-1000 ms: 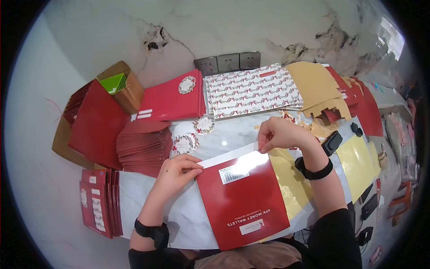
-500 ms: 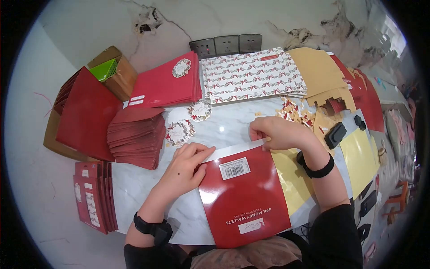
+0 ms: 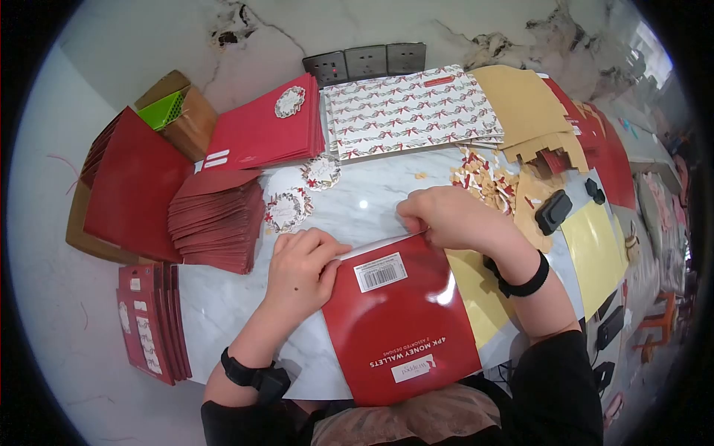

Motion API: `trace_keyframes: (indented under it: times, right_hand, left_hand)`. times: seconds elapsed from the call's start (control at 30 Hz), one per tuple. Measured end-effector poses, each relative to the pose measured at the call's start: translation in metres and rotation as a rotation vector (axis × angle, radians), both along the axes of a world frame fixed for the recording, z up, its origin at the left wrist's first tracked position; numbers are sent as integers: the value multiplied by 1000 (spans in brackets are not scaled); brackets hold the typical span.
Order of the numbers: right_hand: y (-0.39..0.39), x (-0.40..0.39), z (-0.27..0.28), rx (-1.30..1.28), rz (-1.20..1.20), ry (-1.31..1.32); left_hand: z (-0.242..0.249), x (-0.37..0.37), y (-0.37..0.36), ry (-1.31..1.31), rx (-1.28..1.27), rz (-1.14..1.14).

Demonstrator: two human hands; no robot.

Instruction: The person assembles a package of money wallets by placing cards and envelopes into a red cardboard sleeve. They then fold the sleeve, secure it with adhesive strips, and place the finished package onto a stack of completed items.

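Note:
A glossy red money wallet pack lies in front of me, its printed words upside down to my view and a white barcode label near its far end. Along that far end runs a narrow, shiny clear flap, partly folded over. My left hand grips the far left corner, thumb against the red edge and fingers on the flap. At the far right corner my right hand is closed in a pinch on the flap's end. The fingertips of my right hand are partly hidden.
Red folded wallets are fanned at left, beside a cardboard box. Behind stand red envelopes, patterned white envelopes and brown card. Round wreath tags, paper scraps, yellow sheets and red packs surround the work.
The clear flap has tipped over toward the pack and shows as a narrower strip. Both hands stay at its ends, and the right has shifted slightly left. My view has moved a little.

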State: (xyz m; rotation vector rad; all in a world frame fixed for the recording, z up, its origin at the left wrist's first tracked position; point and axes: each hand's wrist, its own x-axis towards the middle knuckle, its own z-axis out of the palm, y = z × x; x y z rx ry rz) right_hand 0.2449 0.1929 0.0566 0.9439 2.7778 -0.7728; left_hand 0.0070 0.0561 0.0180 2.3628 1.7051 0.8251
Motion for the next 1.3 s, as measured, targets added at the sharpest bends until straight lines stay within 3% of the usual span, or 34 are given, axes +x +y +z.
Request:
trace_keyframes:
  times: [0.3,0.47,0.57,0.77,0.83,1.03,1.3]
  right_hand:
    - [-7,4,-6,127,47,68]
    - [1,12,15,-136,7,-46]
    - [5,7,6,-100,-46,56]
    - [3,-3,10,-194,-200,12]
    - [3,-3,6,-189,-196,16]
    - [-1,-8,-2,-103,-187,-5]
    - [-1,-10,-4,-55,-178,-59]
  left_hand:
    - [13,9,-7,87,-42,-112]
    - [7,10,-4,59,-21,-128]
    - [-8,10,2,-73,5,-64]
    - [-9,10,7,-177,-9,-73]
    - [-6,14,9,-258,-158,43]
    - [-6,21,12,-343,-246,101]
    - [-17,24,14,-246,-159,82]
